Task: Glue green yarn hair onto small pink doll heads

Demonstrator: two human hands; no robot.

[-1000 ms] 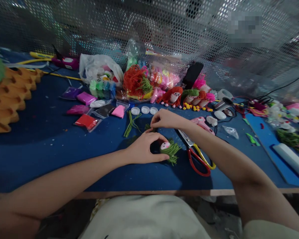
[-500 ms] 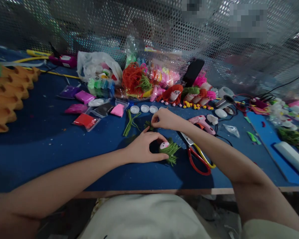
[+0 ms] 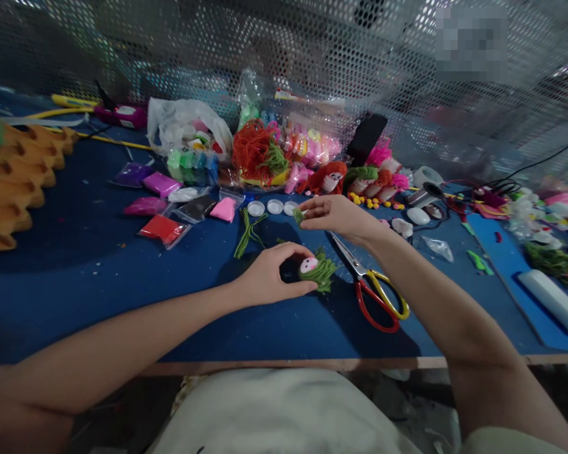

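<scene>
My left hand is closed around a small doll head with a pale face, pink cheeks and green yarn hair, held just over the table. Above it, my right hand pinches a small tuft of green yarn between thumb and fingers. Scissors with one red and one yellow handle lie to the right of the doll head, blades slightly apart. A bundle of green yarn strands rests on the table left of my hands.
Three white round lids sit behind my hands. Finished yarn-haired dolls and a heap of orange yarn line the back. Colored clay packets lie left, an orange egg tray farther left. A blue board is at right.
My right hand has lifted and moved right, away from the table near my left fingertips, carrying the green yarn tuft. The doll head has shifted slightly up and left with my left hand.
</scene>
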